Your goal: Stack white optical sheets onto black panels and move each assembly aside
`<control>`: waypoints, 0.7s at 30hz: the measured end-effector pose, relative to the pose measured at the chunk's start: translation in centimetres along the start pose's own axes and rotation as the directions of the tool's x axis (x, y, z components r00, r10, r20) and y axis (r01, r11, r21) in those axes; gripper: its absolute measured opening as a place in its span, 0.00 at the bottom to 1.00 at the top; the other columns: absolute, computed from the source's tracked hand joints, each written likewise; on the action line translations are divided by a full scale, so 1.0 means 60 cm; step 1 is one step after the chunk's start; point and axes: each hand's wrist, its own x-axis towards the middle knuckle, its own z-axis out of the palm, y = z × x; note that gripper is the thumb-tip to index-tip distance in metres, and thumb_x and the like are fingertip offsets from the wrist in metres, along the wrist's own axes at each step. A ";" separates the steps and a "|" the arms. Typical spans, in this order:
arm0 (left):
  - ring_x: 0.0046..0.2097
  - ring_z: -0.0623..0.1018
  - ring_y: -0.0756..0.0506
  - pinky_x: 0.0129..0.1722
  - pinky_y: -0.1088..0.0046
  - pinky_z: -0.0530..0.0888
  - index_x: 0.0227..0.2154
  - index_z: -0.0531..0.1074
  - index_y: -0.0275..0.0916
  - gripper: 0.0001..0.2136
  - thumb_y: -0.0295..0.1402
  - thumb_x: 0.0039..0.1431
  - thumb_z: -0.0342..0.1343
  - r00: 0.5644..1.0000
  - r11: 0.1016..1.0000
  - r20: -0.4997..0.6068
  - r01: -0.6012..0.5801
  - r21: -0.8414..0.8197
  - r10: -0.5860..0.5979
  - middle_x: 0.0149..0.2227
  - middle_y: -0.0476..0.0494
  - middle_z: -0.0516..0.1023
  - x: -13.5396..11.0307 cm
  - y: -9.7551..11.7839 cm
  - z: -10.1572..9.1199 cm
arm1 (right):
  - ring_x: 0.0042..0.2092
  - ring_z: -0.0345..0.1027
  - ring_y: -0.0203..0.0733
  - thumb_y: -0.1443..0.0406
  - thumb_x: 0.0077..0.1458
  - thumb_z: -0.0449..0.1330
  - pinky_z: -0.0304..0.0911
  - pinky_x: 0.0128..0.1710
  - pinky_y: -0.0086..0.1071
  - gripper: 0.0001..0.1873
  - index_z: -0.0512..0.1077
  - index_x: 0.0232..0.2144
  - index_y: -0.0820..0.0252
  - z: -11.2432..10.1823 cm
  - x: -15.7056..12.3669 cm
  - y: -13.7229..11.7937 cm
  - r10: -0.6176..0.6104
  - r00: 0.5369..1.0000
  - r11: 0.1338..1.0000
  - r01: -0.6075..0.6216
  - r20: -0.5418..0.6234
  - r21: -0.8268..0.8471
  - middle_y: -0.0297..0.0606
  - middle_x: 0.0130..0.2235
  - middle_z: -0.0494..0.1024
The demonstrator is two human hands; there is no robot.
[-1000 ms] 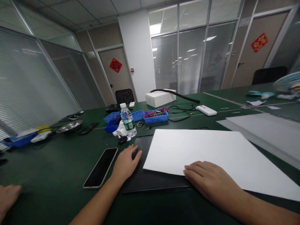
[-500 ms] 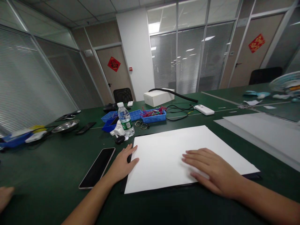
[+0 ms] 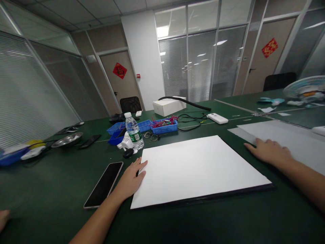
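Note:
A large white sheet of paper (image 3: 198, 173) lies on a thin dark board (image 3: 218, 196), whose edge shows along the near side. My left hand (image 3: 133, 178) rests with fingers apart on the sheet's left edge. Off to the right, my right hand (image 3: 270, 152) reaches over a stack of white sheets (image 3: 302, 142); its thumb points left and the other fingers stretch away from me, partly hidden behind the hand's back. Nothing shows in its grasp. Left of my left hand is a tablet (image 3: 104, 184) with a dark screen.
Beyond the paper stand a water bottle (image 3: 134, 132), eyeglasses (image 3: 151, 136), a blue tray (image 3: 165, 126) of red wires, a white box (image 3: 169, 106) and a white device (image 3: 217, 118). A metal bowl (image 3: 67, 139) sits left. Another person's hand (image 3: 3, 218) shows at the left edge.
My right hand has moved off the white sheet to the stack at the right. The sheet now covers the board's left edge, with my left hand still on it.

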 end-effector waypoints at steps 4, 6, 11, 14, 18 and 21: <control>0.74 0.58 0.34 0.72 0.47 0.55 0.65 0.71 0.40 0.27 0.42 0.66 0.49 1.000 1.000 0.011 0.009 0.022 -0.009 0.71 0.38 0.63 -0.003 0.006 -0.003 | 0.54 0.68 0.66 0.44 0.66 0.36 0.62 0.49 0.57 0.40 0.69 0.61 0.63 0.007 0.001 -0.001 -0.046 0.998 0.999 0.046 0.044 -0.009 0.64 0.56 0.71; 0.74 0.57 0.34 0.72 0.47 0.55 0.65 0.71 0.41 0.27 0.43 0.67 0.48 1.000 0.999 0.014 0.014 0.033 -0.014 0.71 0.39 0.63 -0.005 0.008 -0.004 | 0.54 0.68 0.65 0.48 0.68 0.36 0.63 0.49 0.55 0.37 0.67 0.63 0.63 0.001 -0.004 -0.009 -0.100 0.995 0.995 0.100 0.031 -0.020 0.62 0.57 0.70; 0.74 0.57 0.34 0.73 0.48 0.53 0.66 0.69 0.41 0.27 0.43 0.69 0.46 1.000 0.999 0.020 -0.013 0.050 0.012 0.71 0.39 0.62 -0.008 0.006 -0.006 | 0.54 0.68 0.61 0.55 0.68 0.39 0.63 0.50 0.50 0.32 0.68 0.64 0.61 -0.021 -0.018 -0.021 -0.215 0.977 0.976 0.215 0.005 -0.025 0.59 0.59 0.70; 0.74 0.57 0.34 0.72 0.48 0.54 0.65 0.70 0.42 0.26 0.43 0.68 0.47 1.000 0.999 0.014 -0.008 0.043 0.007 0.71 0.40 0.62 -0.009 0.005 -0.006 | 0.58 0.66 0.63 0.50 0.68 0.39 0.61 0.52 0.51 0.35 0.66 0.66 0.61 -0.027 -0.021 -0.024 -0.210 0.978 0.977 0.209 -0.013 -0.030 0.57 0.62 0.69; 0.73 0.58 0.34 0.72 0.47 0.55 0.65 0.71 0.44 0.25 0.42 0.68 0.48 1.000 1.000 0.017 0.008 0.029 -0.009 0.71 0.41 0.63 -0.009 0.011 -0.010 | 0.59 0.66 0.64 0.45 0.68 0.37 0.63 0.50 0.50 0.39 0.68 0.63 0.65 -0.027 -0.025 -0.025 -0.164 0.986 0.986 0.164 0.030 -0.023 0.60 0.61 0.69; 0.73 0.58 0.33 0.72 0.46 0.55 0.65 0.71 0.45 0.25 0.41 0.67 0.49 1.000 1.000 0.027 0.016 0.025 -0.017 0.71 0.41 0.63 -0.010 0.016 -0.014 | 0.52 0.72 0.56 0.52 0.70 0.36 0.64 0.47 0.44 0.33 0.73 0.56 0.63 -0.037 -0.029 -0.025 -0.148 0.985 0.989 0.150 0.088 -0.017 0.58 0.55 0.74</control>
